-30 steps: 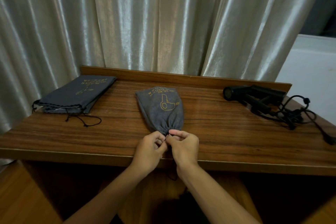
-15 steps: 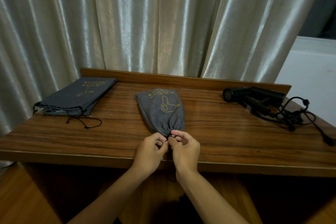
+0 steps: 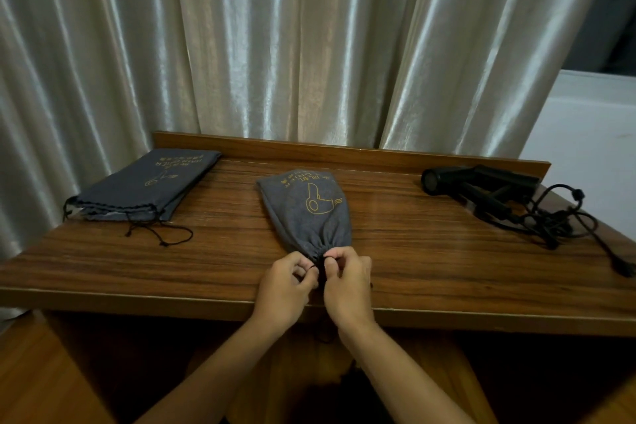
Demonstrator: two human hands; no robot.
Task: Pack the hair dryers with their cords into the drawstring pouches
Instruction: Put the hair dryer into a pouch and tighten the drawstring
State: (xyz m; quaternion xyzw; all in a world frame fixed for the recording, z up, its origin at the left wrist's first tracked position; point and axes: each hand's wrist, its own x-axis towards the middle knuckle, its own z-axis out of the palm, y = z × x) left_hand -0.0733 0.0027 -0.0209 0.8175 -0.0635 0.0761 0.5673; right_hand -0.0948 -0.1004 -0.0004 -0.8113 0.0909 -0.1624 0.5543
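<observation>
A filled grey drawstring pouch (image 3: 306, 210) with a gold hair-dryer print lies in the middle of the wooden table (image 3: 430, 251), its gathered mouth toward me. My left hand (image 3: 287, 286) and my right hand (image 3: 347, 286) meet at that mouth, each pinching the black drawstring close to the cinched fabric. A second grey pouch (image 3: 144, 186) lies flat at the far left, its cords loose on the wood. At the far right rests a black hair dryer (image 3: 481, 182) with its tangled black cord (image 3: 557, 220) trailing toward the right edge.
A raised wooden lip (image 3: 344, 151) runs along the table's back, with pale curtains (image 3: 275, 45) hanging close behind it. A white surface (image 3: 585, 113) stands at the right. The plug end of the cord (image 3: 623, 268) lies near the right edge.
Both hands stay at the pouch mouth, working the drawstring with small finger movements. The view has dipped slightly. The other pouch and the dryer have not moved.
</observation>
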